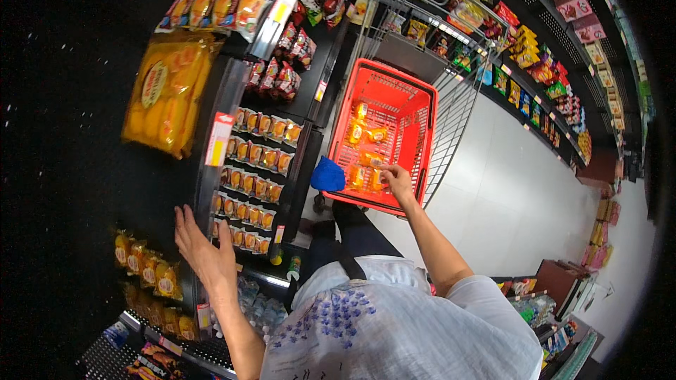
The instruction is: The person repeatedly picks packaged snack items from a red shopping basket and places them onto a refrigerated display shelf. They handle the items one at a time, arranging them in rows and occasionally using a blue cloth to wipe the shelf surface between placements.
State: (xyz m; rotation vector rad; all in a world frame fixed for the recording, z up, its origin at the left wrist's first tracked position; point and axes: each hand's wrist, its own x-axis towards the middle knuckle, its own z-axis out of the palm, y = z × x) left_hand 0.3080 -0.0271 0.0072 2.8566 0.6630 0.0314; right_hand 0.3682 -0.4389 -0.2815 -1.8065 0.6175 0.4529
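Observation:
My right hand point(397, 183) reaches into a red plastic shopping basket point(338, 111), its fingertips at a small packaged snack in yellow-orange wrapping point(377, 179); whether they grip it I cannot tell. Several similar packs point(356, 131) lie on the basket's slotted bottom. A blue cloth point(328, 174) hangs at the basket's near left corner. On the left, my left hand point(203, 250) is spread, empty, at the front edge of a black shelf, beside a price tag holder point(219, 140). A large clear bag of yellow packaged snacks point(169, 92) stands on that shelf, above the hand.
The basket sits on a wire shopping cart point(454, 142). Lower shelves hold rows of wrapped cakes point(259, 153) and dark red packs point(282, 82). Small yellow packs point(148, 266) stand left of my left hand. Another snack shelf point(533, 111) curves along the right, past the pale tiled floor point(507, 184).

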